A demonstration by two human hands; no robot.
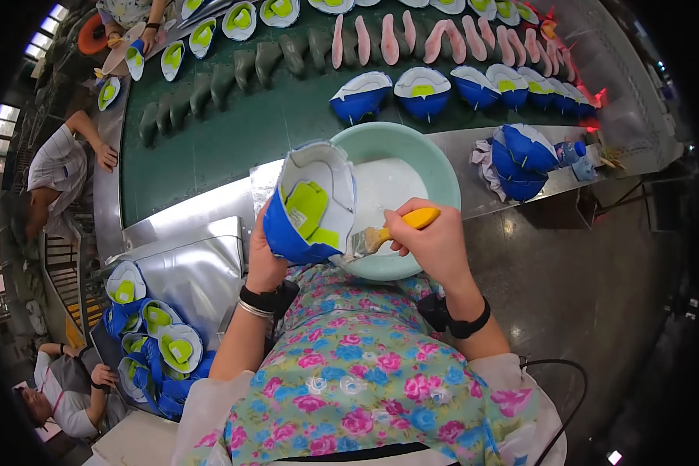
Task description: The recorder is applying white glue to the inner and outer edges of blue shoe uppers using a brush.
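My left hand (266, 260) is closed around a blue shoe upper (287, 233), whose white lining and lime-green tag and insert (306, 208) face up. In my right hand (433, 245) is a brush with a yellow handle (419, 218). Its whitish bristles (359, 244) touch the lower right rim of the upper. Beneath both hands stands a pale green basin (440, 172) with a white substance (396, 182) in it. The upper hides the basin's left part.
A green conveyor belt (210, 182) carries dark shoe lasts (268, 60), pink insoles (390, 39) and more blue uppers (423, 93). Uppers are piled on a metal tray (202, 264) at left and stacked on the right ledge (520, 167) beside a bottle (571, 151). Other people stand at left.
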